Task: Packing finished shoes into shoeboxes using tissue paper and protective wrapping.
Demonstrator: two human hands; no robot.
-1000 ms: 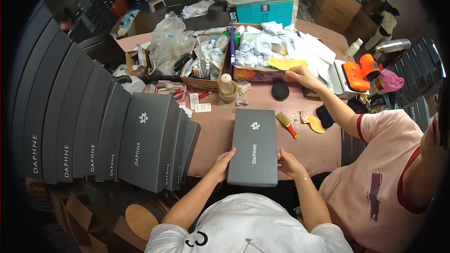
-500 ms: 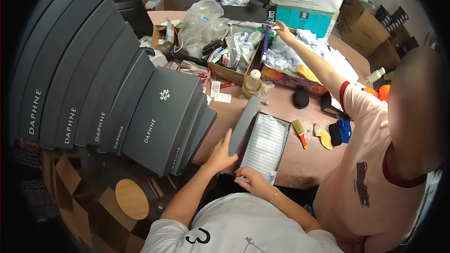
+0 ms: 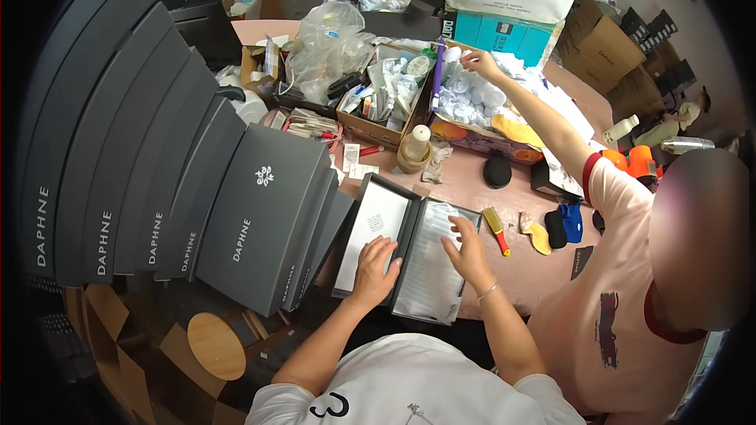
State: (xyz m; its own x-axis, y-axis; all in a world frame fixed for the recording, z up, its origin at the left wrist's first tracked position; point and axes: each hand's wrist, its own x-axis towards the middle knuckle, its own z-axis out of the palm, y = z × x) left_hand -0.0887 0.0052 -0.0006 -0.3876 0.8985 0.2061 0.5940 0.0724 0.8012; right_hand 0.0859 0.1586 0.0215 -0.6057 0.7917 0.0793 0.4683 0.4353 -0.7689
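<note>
In front of me on the pink table lies an opened dark grey shoebox [image 3: 410,230]. Its hinged lid [image 3: 379,206] is folded out to the left, showing a white inside with a small printed patch. White tissue paper [image 3: 426,282] covers the contents, so what lies under it is hidden. My left hand [image 3: 374,269] rests on the lid's inner side, fingers stretched out. Above the tissue at the box's right side is my right hand [image 3: 470,254], fingers apart and holding nothing; whether it touches the paper I cannot tell.
Tall stacks of grey shoeboxes [image 3: 256,212] stand close on my left. At right, a co-worker's hand [image 3: 482,64] reaches over a box of crumpled white paper [image 3: 472,98]. Nearby lie a yellow-red brush [image 3: 496,230], a black round pad [image 3: 496,172] and a capped bottle [image 3: 417,142].
The lid has swung from upright to lying open on the left. My right hand has risen from the box's near edge to above the tissue. My left hand has flattened onto the lid.
</note>
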